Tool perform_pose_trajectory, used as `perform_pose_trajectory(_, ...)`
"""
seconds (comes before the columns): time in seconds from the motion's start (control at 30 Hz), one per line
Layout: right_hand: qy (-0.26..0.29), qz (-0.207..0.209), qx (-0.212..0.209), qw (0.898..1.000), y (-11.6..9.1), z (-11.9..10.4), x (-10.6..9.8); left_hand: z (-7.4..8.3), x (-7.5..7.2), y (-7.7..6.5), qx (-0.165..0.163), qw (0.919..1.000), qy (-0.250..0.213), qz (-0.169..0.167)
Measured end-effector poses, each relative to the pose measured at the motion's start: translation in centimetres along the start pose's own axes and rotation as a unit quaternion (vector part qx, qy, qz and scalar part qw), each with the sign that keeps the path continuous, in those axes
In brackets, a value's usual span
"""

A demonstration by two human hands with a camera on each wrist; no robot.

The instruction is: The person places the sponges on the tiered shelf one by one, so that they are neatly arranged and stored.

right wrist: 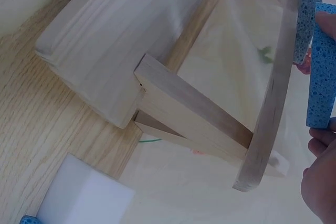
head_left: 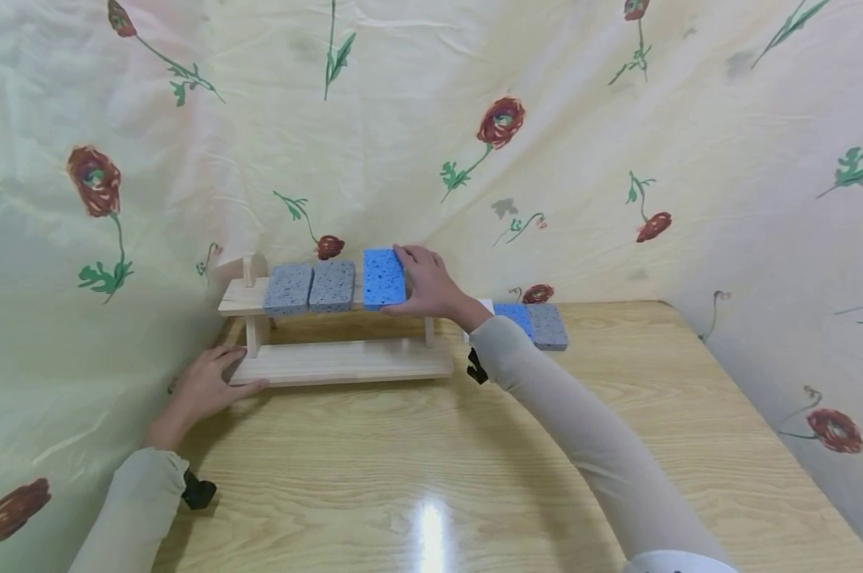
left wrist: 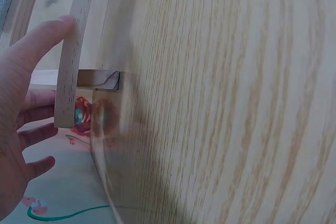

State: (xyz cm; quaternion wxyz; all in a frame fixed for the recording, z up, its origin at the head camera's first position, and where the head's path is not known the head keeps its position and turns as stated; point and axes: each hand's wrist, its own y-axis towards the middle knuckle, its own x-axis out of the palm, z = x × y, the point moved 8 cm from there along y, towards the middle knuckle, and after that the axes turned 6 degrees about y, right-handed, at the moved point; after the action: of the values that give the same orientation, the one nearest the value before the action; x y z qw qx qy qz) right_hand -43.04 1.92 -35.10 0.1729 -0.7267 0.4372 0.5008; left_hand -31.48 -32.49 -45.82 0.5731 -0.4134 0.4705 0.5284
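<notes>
A two-tier wooden shelf (head_left: 341, 362) stands against the back of the table. Two grey speckled sponges (head_left: 288, 288) sit side by side on its upper board, toward the left. My right hand (head_left: 431, 282) pinches a blue sponge (head_left: 384, 278) upright between thumb and fingers, just right of the grey pair, with a small gap. In the right wrist view the blue sponge (right wrist: 323, 72) is beside the upper board; whether it touches is hard to tell. My left hand (head_left: 205, 386) grips the left end of the lower board, its thumb (left wrist: 50, 32) along the front edge.
Right of the shelf, partly behind my right forearm, another blue sponge (head_left: 513, 318) and a grey sponge (head_left: 548, 326) lean next to a white block (right wrist: 84, 192). The wooden table (head_left: 374, 461) meets flower-printed sheeting (head_left: 403, 119) at the back and left.
</notes>
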Motion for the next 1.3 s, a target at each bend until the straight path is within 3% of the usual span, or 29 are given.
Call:
perform_pose_trajectory(0.33, -0.012, 0.001, 0.004, 1.000, 0.4, 0.0, 0.8, 0.1, -0.1, -0.1, -0.003, 1.0000, -0.001, -0.001)
perform_pose_trajectory(1.3, 0.016, -0.002, 0.004, 1.000, 0.7, 0.5, 1.7, -0.1, -0.1, 0.0, -0.008, 0.9999, 0.001, 0.005)
